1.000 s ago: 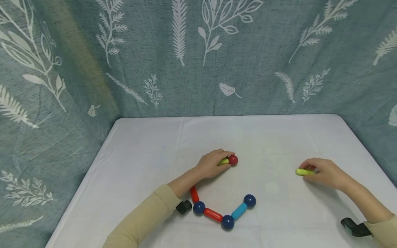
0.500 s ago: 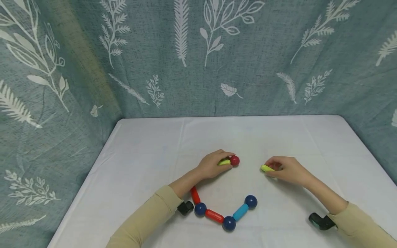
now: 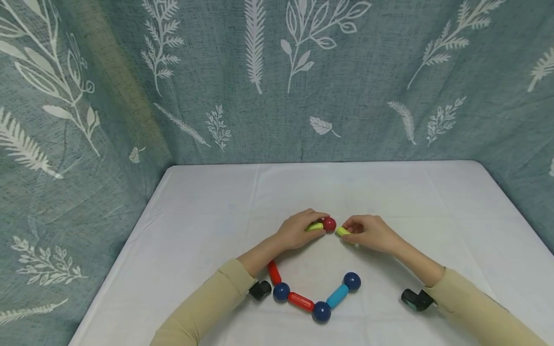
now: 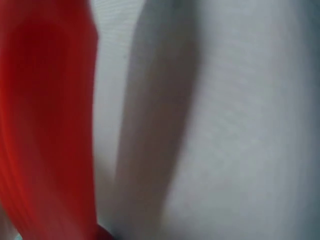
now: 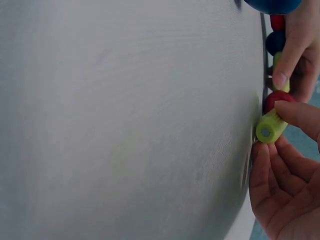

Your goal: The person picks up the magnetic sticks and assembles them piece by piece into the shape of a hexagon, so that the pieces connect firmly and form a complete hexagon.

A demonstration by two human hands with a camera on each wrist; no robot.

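Observation:
My left hand (image 3: 298, 230) grips a yellow-green magnetic rod (image 3: 315, 226) with thumb and fingers. At the rod's right end sits a red ball (image 3: 329, 225). Just right of the ball, my right hand (image 3: 371, 233) pinches a second yellow-green rod (image 3: 343, 231). The right wrist view shows a round grey end on this rod (image 5: 268, 128), with the red ball (image 5: 276, 98) close behind it; whether they touch I cannot tell. A red rod (image 3: 274, 272) comes out from under my left forearm. The same kind of red rod (image 4: 47, 125) fills the left of the left wrist view.
Nearer the front, a chain runs through a dark blue ball (image 3: 281, 292), a red rod (image 3: 300, 302), another blue ball (image 3: 321, 312), a light blue rod (image 3: 337, 296) and a last blue ball (image 3: 352, 281). A white cloth (image 3: 207, 202) covers the table; a patterned curtain (image 3: 268, 129) stands behind.
My right hand has travelled left across the table with its yellow-green rod, from far right up to the red ball. The left hand keeps its grip and stays nearly still.

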